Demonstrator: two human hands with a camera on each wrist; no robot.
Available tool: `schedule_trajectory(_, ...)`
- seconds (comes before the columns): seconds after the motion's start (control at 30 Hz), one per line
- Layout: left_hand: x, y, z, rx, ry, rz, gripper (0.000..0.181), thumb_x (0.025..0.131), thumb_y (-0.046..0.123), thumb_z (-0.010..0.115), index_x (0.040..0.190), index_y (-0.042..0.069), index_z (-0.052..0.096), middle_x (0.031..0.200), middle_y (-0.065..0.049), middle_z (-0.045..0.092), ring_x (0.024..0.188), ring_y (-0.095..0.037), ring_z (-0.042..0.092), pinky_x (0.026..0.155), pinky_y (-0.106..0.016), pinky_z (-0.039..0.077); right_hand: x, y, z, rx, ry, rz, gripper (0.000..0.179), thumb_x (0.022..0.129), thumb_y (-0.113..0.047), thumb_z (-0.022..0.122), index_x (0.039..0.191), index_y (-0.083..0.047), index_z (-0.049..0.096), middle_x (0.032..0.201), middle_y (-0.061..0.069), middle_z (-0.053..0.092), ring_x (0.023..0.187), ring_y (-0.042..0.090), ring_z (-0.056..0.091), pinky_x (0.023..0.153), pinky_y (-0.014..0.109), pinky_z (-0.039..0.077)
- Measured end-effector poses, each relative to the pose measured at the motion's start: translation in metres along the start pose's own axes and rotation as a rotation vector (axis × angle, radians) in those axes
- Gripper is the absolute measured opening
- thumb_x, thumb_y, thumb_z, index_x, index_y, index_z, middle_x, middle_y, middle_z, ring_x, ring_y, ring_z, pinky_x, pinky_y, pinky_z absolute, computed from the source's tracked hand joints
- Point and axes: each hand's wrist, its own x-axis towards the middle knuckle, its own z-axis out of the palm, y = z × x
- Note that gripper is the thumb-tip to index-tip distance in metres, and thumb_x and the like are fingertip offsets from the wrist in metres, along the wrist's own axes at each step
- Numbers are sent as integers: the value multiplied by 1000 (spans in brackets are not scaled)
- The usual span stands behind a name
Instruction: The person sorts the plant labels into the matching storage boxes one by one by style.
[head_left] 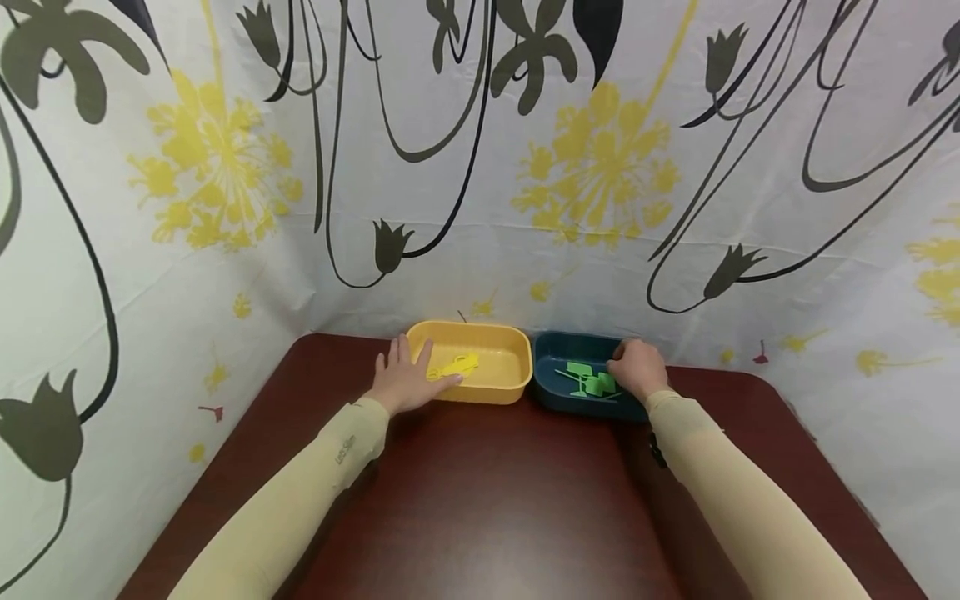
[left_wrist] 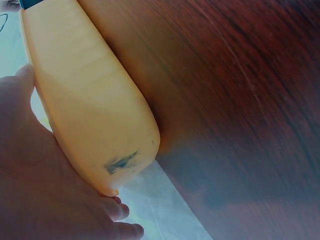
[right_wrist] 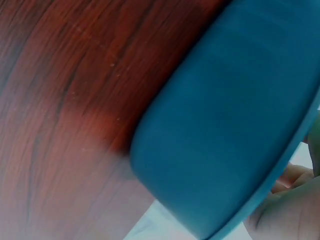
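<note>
In the head view, my left hand (head_left: 405, 379) lies across the left end of a yellow tub (head_left: 491, 393), fingers spread and fairly straight, thumb reaching over the near rim. Inside that tub are small yellow plastic pieces (head_left: 459, 365). Over the right end of a dark blue tub (head_left: 570, 406) is my right hand (head_left: 640, 367), its fingers curled inward. Whether it holds anything is hidden. Several small green pieces (head_left: 592, 382), some flat-ended with thin stems, lie in the blue tub beside it. The right wrist view shows curled fingers (right_wrist: 292, 175) behind the tub's rim.
Both tubs stand side by side at the back of a dark reddish-brown wooden table (head_left: 495, 500). Close behind them hangs a white sheet (head_left: 480, 192) with yellow and grey plant prints. It also runs along the left and right sides.
</note>
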Motion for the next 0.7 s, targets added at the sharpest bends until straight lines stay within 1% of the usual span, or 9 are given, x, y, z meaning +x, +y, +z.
schedule_trajectory(0.13, 0, -2, 2, 3, -2, -3, 110, 83, 87, 41, 163, 17, 15, 164, -27, -4, 151, -45, -2, 114, -68, 6, -5, -6, -1, 16, 16, -8, 27, 97, -20, 59, 112, 2, 67, 106, 23, 67, 85, 34, 62, 73, 50, 51)
schedule_trajectory(0.37, 4, -1, 1, -25, 23, 4, 111, 82, 87, 43, 163, 16, 14, 164, -28, -4, 151, -45, -3, 114, -68, 4, -10, -23, -13, 39, 85, -54, 24, 99, -21, 56, 112, -2, 66, 104, 20, 67, 85, 34, 62, 74, 51, 50)
schedule_trajectory(0.47, 5, -1, 1, -26, 29, -1, 112, 82, 88, 43, 163, 17, 13, 164, -27, -4, 151, -43, -3, 115, -67, 5, -13, -29, -18, 35, 105, -72, 24, 100, -23, 56, 111, -5, 66, 100, 17, 68, 82, 32, 62, 72, 48, 50)
schedule_trajectory(0.57, 5, -1, 2, -42, 30, 0, 112, 82, 87, 45, 163, 17, 13, 164, -27, -4, 151, -44, -4, 114, -67, 5, -17, -36, -21, 48, 119, -88, 23, 101, -25, 56, 111, -7, 66, 98, 14, 68, 80, 30, 62, 70, 47, 50)
schedule_trajectory(0.7, 3, -3, 3, -49, 32, 4, 113, 82, 87, 46, 163, 16, 12, 164, -27, -4, 150, -45, -4, 114, -68, 6, -28, -49, -23, 80, 138, -102, 23, 101, -26, 57, 113, -9, 67, 99, 10, 68, 79, 26, 62, 68, 45, 50)
